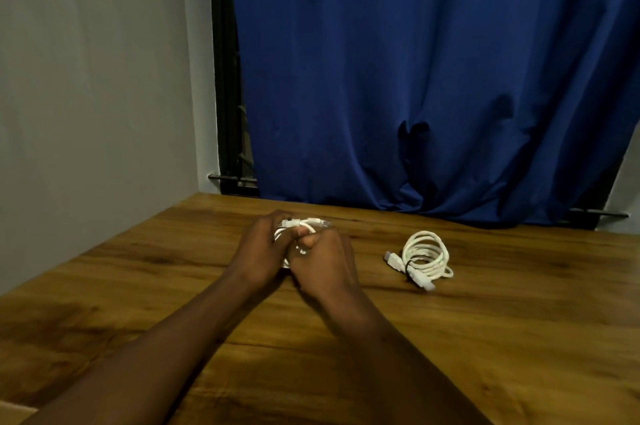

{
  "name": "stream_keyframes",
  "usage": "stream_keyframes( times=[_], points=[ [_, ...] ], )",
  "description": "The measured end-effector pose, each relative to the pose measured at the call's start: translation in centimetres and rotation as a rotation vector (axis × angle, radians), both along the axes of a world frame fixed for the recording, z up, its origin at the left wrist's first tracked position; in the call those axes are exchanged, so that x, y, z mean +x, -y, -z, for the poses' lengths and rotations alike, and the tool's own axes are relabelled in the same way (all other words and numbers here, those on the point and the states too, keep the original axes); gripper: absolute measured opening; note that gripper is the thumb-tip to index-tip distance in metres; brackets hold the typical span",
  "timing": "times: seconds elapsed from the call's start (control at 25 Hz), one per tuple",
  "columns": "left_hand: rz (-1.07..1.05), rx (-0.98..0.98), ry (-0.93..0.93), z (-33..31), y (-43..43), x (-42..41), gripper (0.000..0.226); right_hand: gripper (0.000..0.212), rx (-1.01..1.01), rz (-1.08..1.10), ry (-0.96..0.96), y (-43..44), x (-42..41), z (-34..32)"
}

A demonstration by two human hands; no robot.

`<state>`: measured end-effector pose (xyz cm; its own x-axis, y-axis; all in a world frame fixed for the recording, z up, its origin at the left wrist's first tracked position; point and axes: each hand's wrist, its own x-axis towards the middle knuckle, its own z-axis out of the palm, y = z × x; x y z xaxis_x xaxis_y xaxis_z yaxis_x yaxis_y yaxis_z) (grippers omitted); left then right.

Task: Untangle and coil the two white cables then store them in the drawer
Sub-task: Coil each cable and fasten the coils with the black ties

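Note:
One white cable (427,253) lies coiled on the wooden table (485,338), to the right of my hands, with its two plugs sticking out at the lower left of the coil. The other white cable (300,224) is bunched between both hands above the table's middle; only its top loops and plugs show. My left hand (259,251) wraps around the bundle from the left. My right hand (327,260) grips it from the right, thumb pressed on the loops. No drawer is in view.
A blue curtain (433,78) hangs behind the table's far edge, beside a black window frame (227,78). A grey wall (97,78) runs along the left. A pale corner (14,412) shows at the bottom left.

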<state>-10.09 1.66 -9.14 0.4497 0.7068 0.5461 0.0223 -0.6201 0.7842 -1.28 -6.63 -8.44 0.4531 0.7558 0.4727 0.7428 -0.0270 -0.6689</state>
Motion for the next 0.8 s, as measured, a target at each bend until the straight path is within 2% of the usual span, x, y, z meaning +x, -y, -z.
stream_keyframes(
  times=[0.08,0.16,0.24,0.36,0.44,0.52,0.68,0.8],
  points=[
    [0.052,-0.023,0.022,0.0,0.5,0.2,0.01,0.017,0.012,0.035,0.001,0.1,-0.1,0.2],
    [0.104,-0.091,0.096,-0.1,0.9,0.4,0.012,0.019,0.042,0.002,-0.124,0.0,-0.2,0.4],
    [0.138,-0.092,0.126,-0.3,0.9,0.2,0.012,0.015,-0.002,-0.068,-0.339,-0.1,-0.3,0.2],
    [0.137,0.085,0.021,-0.3,0.9,-0.2,0.018,0.017,-0.154,-0.22,-0.751,0.4,0.5,-1.2],
    [0.092,0.154,-0.029,-0.4,0.9,-0.3,0.022,0.017,-0.177,-0.359,-0.954,0.8,1.2,-2.2],
    [0.083,0.135,-0.017,-0.6,1.1,-0.3,0.022,0.017,-0.233,-0.432,-0.955,1.1,1.8,-2.7],
    [0.128,0.054,0.002,-0.4,1.0,-0.3,0.023,0.018,-0.375,-0.352,-0.632,1.3,1.8,-3.4],
    [0.098,-0.014,0.043,-0.3,0.6,-0.6,0.024,0.019,-0.196,-0.247,-0.533,0.8,2.3,-3.0]
  ],
)
